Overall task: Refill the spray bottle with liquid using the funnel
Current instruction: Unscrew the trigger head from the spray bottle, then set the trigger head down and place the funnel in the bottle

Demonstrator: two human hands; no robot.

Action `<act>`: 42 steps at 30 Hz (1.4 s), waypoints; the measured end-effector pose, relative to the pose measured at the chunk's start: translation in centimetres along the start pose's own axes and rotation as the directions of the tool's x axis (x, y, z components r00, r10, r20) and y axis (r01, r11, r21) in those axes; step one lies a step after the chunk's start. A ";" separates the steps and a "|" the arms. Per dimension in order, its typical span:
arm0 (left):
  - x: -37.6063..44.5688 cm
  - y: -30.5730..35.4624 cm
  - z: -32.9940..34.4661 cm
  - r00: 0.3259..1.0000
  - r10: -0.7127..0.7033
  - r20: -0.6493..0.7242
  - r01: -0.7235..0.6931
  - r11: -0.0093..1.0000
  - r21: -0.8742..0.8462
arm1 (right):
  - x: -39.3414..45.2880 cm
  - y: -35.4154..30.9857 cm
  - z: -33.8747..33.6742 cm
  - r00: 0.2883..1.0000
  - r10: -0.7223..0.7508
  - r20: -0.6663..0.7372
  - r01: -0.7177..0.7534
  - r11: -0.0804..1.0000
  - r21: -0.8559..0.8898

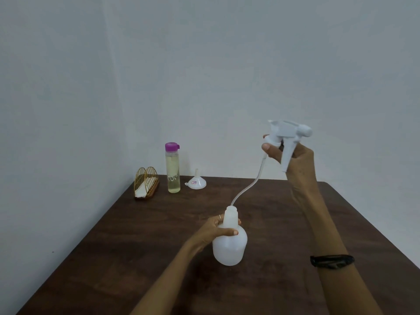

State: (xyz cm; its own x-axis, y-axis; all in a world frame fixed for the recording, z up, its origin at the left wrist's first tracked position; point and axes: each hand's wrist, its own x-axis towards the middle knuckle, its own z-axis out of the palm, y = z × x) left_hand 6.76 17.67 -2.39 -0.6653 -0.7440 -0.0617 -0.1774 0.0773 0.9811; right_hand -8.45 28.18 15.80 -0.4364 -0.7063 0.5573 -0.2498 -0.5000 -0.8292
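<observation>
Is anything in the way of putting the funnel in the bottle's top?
Almost clear. The sprayer head is lifted off in the right hand, but its tube tip still hangs at the spray bottle mouth. The funnel sits unblocked.

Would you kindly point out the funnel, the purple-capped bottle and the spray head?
funnel (197, 183): head view, on its cone.
purple-capped bottle (173, 173): head view, on its clear body.
spray head (288, 129): head view, on its top housing.

The left hand (218, 228) wraps around the neck of the spray bottle (230, 244), thumb across its front, forearm reaching in low. Above and right of that bottle, the right hand (293, 160) is raised, fingers closed around the trigger head (286, 133), forearm nearly upright.
</observation>
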 end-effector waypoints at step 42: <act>-0.3 -0.1 0.1 1.000 0.010 -0.020 -0.011 0.999 -0.053 | -10.4 19.4 -1.6 0.885 0.161 -0.436 -0.314 0.899 -0.306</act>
State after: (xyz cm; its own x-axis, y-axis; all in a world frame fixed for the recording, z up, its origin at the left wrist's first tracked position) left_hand 6.88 17.97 -2.53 -0.6526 -0.7562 -0.0484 -0.1315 0.0500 0.9901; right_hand -10.14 26.64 -6.14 -0.8036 -0.4871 0.3421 -0.3522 -0.0743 -0.9330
